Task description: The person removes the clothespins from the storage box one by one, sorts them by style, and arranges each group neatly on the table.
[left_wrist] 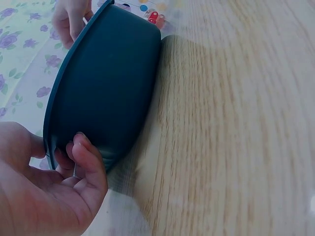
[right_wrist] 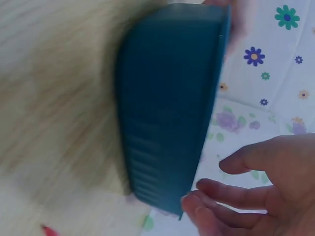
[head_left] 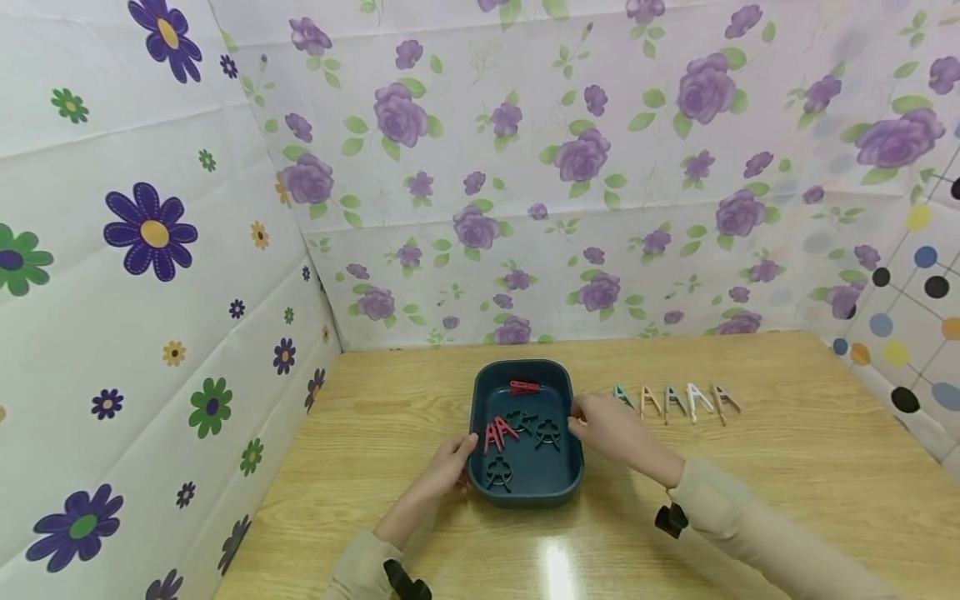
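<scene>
A dark blue-green plastic tub (head_left: pixel 540 479) stands on the table. My left hand (head_left: pixel 450 467) grips its left rim, thumb on top and fingers curled underneath against the outer wall. At the right rim is my right hand (head_left: pixel 611 425); in the right wrist view its thumb stands apart from the loosely bent fingers (right_wrist: pixel 231 196), which reach the rim with nothing pinched between. Inside the tub lie a red clothespin (head_left: pixel 524 387) near the far end, red clothespins (head_left: pixel 491 437) at the left, and dark ring-shaped clips (head_left: pixel 547 433), one of them (head_left: pixel 498 473) in the near left corner.
Right of the tub, several clothespins stand in a row on the wooden table (head_left: pixel 810 467): green (head_left: pixel 622 396), beige (head_left: pixel 649 401), blue-grey (head_left: pixel 674 401), white (head_left: pixel 699 402) and brownish pink (head_left: pixel 724 403). A flower-patterned cloth (head_left: pixel 480 275) hangs behind the table.
</scene>
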### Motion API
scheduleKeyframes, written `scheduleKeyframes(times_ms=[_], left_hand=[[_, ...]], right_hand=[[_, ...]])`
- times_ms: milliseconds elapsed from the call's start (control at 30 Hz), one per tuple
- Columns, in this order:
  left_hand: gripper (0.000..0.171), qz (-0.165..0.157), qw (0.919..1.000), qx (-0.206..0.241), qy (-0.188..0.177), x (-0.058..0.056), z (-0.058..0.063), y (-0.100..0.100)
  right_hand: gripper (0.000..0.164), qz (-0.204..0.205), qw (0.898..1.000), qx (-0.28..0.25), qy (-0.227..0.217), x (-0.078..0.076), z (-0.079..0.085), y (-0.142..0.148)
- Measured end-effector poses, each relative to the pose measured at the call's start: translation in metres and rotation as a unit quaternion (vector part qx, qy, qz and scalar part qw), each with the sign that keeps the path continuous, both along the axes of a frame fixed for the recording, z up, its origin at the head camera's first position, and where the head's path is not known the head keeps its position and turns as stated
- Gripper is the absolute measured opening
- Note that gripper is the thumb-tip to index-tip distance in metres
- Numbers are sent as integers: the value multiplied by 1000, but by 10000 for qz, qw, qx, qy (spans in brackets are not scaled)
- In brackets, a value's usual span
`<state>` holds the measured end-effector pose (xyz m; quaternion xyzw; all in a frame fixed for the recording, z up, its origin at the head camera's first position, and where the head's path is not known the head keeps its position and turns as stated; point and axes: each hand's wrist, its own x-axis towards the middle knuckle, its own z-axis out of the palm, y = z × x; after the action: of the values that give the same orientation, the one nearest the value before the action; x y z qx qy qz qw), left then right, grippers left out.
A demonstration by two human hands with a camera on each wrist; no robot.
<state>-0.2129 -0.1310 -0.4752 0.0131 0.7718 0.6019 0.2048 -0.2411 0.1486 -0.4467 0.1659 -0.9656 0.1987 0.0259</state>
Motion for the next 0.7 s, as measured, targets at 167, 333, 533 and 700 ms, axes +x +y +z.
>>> scheduleKeyframes(times_ms=[167, 333, 533, 700], left_hand=[[54, 67, 9999, -104, 51, -8, -19, -1], [56, 105, 9998, -154, 34, -10, -23, -1], [58, 60, 9999, -150, 20, -10, -23, -2], [58, 25, 9999, -131, 64, -10, -21, -2]], right_hand=[[14, 225, 9985, 313, -380, -2, 12, -9], [15, 383, 9960, 436, -682, -3, 23, -17], [17, 677, 9924, 606, -827, -8, 36, -30], [21, 948, 9887, 706, -920, -15, 48, -41]])
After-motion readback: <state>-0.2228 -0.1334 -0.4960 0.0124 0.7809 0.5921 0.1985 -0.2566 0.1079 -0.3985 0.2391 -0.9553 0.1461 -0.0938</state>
